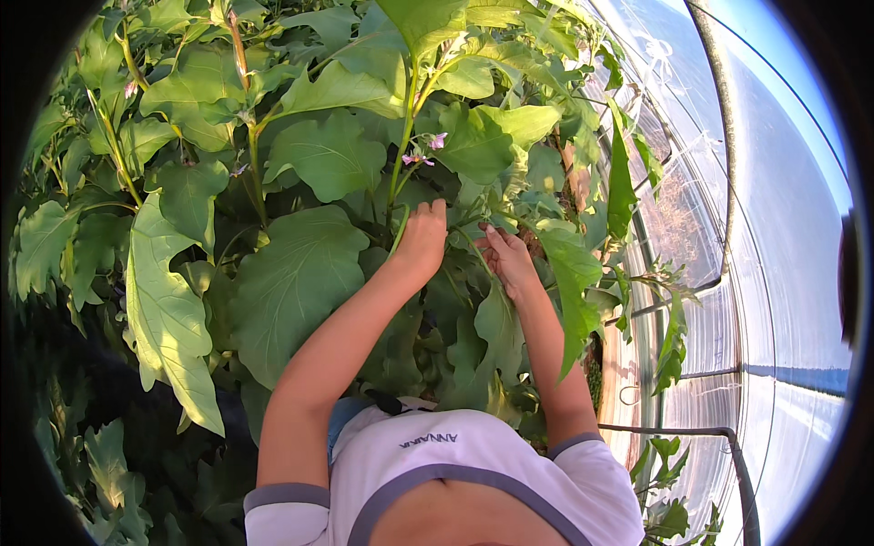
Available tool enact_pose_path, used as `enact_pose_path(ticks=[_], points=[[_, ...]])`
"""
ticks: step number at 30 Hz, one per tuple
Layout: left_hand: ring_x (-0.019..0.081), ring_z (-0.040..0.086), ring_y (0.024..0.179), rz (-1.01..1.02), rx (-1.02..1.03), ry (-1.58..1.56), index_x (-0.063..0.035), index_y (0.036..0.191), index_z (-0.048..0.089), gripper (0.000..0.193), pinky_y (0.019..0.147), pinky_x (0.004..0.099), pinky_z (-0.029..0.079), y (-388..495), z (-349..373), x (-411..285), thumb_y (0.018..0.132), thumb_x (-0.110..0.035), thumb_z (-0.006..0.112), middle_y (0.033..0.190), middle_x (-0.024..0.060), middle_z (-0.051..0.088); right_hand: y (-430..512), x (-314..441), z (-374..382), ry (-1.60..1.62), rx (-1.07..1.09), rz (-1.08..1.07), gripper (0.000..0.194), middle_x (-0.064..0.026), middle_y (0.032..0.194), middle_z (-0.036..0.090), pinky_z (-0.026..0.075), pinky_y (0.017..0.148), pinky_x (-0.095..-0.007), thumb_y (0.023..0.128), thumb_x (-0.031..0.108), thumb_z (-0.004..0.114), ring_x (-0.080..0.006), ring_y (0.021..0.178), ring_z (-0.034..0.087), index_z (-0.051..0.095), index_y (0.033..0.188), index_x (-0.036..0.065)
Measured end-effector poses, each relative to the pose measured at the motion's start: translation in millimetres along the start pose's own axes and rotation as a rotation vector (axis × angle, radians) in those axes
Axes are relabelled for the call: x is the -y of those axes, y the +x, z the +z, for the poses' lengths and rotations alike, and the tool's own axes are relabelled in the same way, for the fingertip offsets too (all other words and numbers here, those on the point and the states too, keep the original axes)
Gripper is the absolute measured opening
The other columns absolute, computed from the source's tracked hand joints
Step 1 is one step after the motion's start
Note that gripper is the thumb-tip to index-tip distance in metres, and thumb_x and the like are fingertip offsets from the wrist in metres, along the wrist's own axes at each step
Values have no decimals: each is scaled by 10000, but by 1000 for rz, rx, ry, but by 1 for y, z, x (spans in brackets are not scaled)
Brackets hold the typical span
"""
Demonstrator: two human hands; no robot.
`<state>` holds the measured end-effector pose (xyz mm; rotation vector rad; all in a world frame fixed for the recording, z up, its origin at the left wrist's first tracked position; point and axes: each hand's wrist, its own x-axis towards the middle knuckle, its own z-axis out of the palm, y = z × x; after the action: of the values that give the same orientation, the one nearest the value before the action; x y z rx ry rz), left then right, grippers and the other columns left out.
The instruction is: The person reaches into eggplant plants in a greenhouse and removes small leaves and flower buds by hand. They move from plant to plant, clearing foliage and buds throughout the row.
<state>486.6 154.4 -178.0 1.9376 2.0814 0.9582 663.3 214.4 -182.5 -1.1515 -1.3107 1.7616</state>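
Leafy eggplant plants fill the space in front of me. My left hand [423, 235] is raised among the leaves with its back towards me and fingers curled, beside a green eggplant stem [407, 133]. Whatever lies within those fingers is hidden. To its right, my right hand [504, 256] has partly bent fingers, their tips at a cluster of small leaves and shoots [486, 205]. A firm grip there cannot be made out. Purple eggplant flowers [418, 160] hang just above my left hand. A broad leaf [300, 286] spreads left of my left forearm.
Along the right runs clear plastic greenhouse film [792, 273], with a curved metal hoop [724, 136] and a bent dark pipe [741, 471]. A long lobed leaf [570, 280] hangs beside my right forearm. More foliage [109, 464] stands in shade at lower left.
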Motion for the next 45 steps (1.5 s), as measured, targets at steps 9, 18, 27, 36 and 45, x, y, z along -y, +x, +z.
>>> enact_pose_path(ticks=[9, 18, 27, 36, 45], points=[[249, 663, 894, -121, -212, -868, -7, 989, 620, 287, 759, 340, 517, 25, 55, 1, 735, -66, 740, 963, 150, 675, 58, 2, -11, -76, 39, -277, 188, -85, 820, 659, 518, 604, -238, 881, 129, 632, -117, 640, 608, 648, 915, -56], [164, 664, 819, 27, -301, -692, -10, 1003, 617, 319, 732, 296, 531, 28, 43, -21, 708, -15, 740, 889, 101, 686, 58, -20, -5, 474, 92, -86, 99, -70, 887, 618, 540, 712, -281, 899, 57, 547, -160, 764, 613, 558, 954, -25], [227, 660, 794, 53, -374, -827, -48, 1205, 391, 522, 696, 332, 520, 27, 55, -15, 769, -8, 674, 887, 108, 662, 59, -36, 15, 753, -42, 21, 117, -105, 932, 604, 537, 772, -304, 916, 46, 505, -179, 832, 607, 559, 969, -43], [237, 630, 786, 198, -312, -768, -16, 1007, 539, 295, 698, 325, 498, 25, 49, -12, 749, 24, 675, 911, 113, 617, 61, -82, 28, 362, -135, 264, 132, -57, 665, 579, 429, 381, -283, 860, 122, 612, -155, 450, 531, 560, 890, 5], [120, 547, 861, 268, -22, -1077, 21, 1006, 566, 190, 780, 252, 447, 32, 51, 18, 836, -22, 641, 998, 50, 592, 30, 36, -4, -272, -292, -391, 335, -72, 966, 628, 486, 686, -301, 823, 83, 626, -137, 778, 594, 583, 1150, 24]])
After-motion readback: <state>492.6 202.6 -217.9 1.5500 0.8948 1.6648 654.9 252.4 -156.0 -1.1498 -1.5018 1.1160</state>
